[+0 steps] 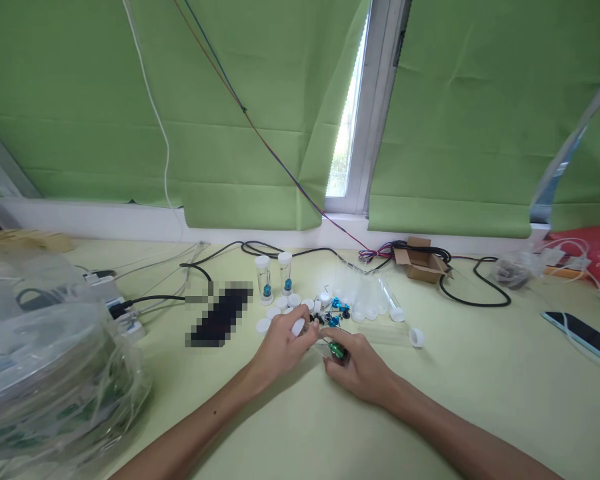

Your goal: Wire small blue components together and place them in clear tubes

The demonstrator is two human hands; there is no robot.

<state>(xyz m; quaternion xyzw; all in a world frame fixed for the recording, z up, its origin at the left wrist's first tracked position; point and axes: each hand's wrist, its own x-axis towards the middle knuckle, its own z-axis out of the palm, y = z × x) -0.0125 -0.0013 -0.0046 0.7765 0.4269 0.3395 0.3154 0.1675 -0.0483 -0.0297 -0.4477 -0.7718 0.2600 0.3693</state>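
Note:
My left hand [281, 347] is closed in a pinch on a white cap [298, 327]. My right hand [360, 365] is closed around a clear plastic tube with a green part inside [337, 349]; the cap sits at the tube's end. Just beyond my hands lie several loose white caps [294, 301] and small blue parts [336, 304]. Two capped upright tubes [263, 280], each with a blue part inside, stand behind them. Several empty clear tubes [367, 300] lie to the right, and one more white cap [417, 337] rests apart.
A bulky clear plastic bag [40, 360] fills the left side. A power strip [123, 310] and black cables [475, 293] run along the back. A small cardboard box [420, 263], a phone [583, 337] at the right and green blinds [230, 113] are in view.

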